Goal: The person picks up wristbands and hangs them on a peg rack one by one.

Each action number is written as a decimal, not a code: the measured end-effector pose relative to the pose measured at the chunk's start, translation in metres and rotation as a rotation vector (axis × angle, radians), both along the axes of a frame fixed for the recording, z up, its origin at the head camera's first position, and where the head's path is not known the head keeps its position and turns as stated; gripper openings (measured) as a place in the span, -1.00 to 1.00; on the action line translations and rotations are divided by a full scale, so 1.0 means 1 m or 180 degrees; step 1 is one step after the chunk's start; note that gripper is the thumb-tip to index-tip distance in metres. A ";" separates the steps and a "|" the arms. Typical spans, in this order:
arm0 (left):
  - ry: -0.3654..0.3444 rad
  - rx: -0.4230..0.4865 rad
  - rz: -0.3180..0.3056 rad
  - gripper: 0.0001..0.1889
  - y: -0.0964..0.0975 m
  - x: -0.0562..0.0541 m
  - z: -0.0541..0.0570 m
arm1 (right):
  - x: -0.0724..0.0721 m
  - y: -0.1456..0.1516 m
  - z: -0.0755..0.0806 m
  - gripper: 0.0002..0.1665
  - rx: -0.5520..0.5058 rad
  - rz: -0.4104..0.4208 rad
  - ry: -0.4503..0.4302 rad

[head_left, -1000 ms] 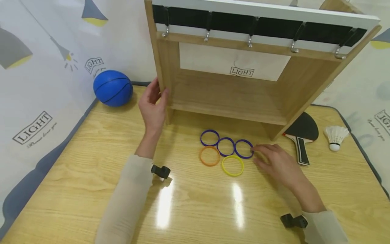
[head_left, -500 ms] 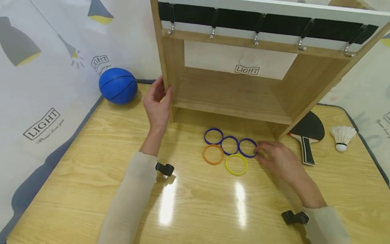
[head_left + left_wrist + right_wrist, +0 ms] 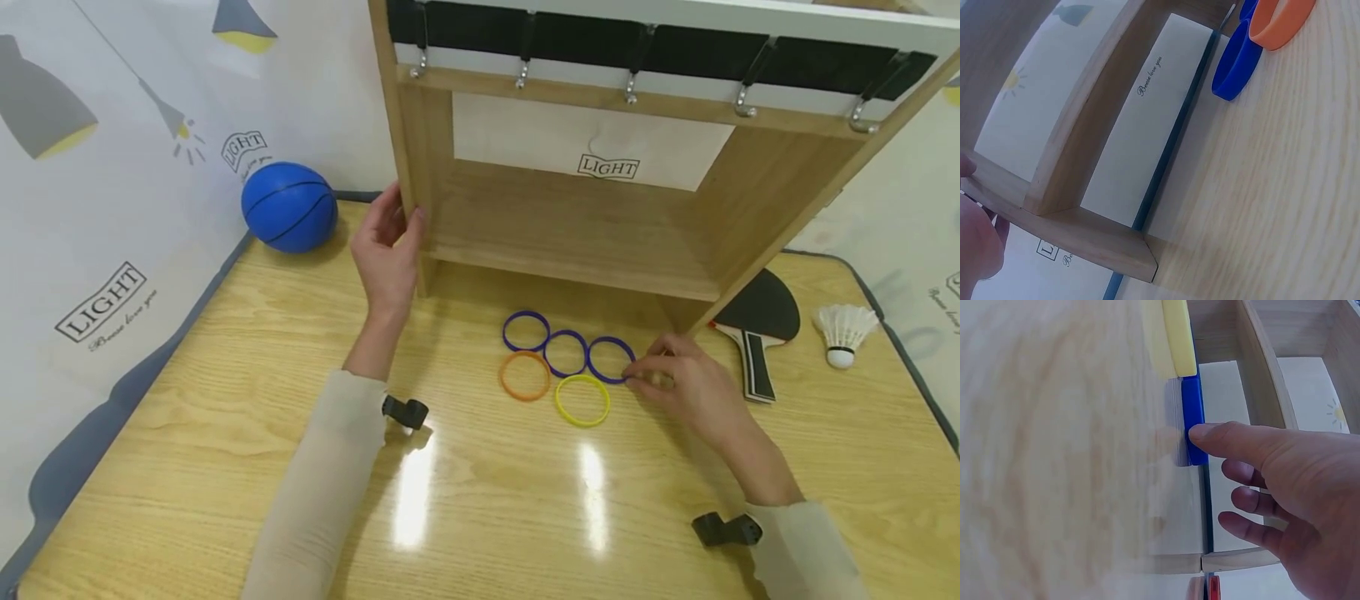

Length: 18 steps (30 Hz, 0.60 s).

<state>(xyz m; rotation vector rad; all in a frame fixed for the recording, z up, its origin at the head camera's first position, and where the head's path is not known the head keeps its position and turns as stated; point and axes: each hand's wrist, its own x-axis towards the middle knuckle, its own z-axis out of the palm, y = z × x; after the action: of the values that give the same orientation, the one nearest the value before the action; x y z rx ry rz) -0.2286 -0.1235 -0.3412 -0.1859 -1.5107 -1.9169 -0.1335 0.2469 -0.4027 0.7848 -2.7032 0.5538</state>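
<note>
The left hand (image 3: 384, 258) grips the left side panel of a wooden rack (image 3: 577, 229), fingers behind it and thumb in front; the rack stands toward the desk's (image 3: 495, 508) far edge. In front of it, near the middle of the desk, lie five rings. The right hand (image 3: 697, 392) has thumb and forefinger nearly closed on the right-hand blue ring (image 3: 1193, 400), other fingers loosely bent; the forefinger tip is hidden in the right wrist view, so I cannot judge how firm the pinch is. Two more blue rings (image 3: 566, 332) run leftward from it, with an orange ring (image 3: 1279, 34) and a yellow ring (image 3: 1179, 337) on the near-edge side. A blue ball (image 3: 289, 207) sits by the far left corner; a black paddle (image 3: 759, 312) and a shuttlecock (image 3: 845, 329) lie toward the far right corner.
</note>
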 end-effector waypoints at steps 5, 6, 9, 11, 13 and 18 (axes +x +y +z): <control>-0.0026 0.0028 -0.0015 -0.61 0.002 0.006 0.006 | -0.001 0.000 -0.001 -0.80 -0.0027 0.0047 0.0027; -0.0031 0.0041 -0.0025 -0.61 0.002 0.006 0.006 | -0.001 0.000 -0.002 -0.80 -0.0028 0.0051 0.0033; -0.0004 0.0045 -0.0046 -0.61 0.002 0.006 0.006 | -0.001 0.000 -0.002 -0.80 -0.0062 0.0038 0.0017; 0.0028 0.0019 -0.0042 -0.61 0.002 0.005 0.005 | -0.001 0.000 -0.001 -0.80 -0.0117 0.0011 -0.0014; 0.0058 0.0002 -0.0033 -0.60 0.002 0.005 0.005 | -0.001 -0.001 0.000 -0.80 -0.0205 -0.0013 -0.0044; 0.0087 -0.0009 -0.0012 -0.61 0.002 0.005 0.004 | 0.000 -0.004 0.005 -0.79 -0.0515 -0.0002 -0.0163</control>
<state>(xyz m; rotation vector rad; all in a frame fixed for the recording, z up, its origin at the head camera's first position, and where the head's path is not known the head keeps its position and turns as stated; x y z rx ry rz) -0.2240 -0.1210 -0.3372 -0.2155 -1.4961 -1.9077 -0.1338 0.2433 -0.3972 0.7361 -2.6627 0.7910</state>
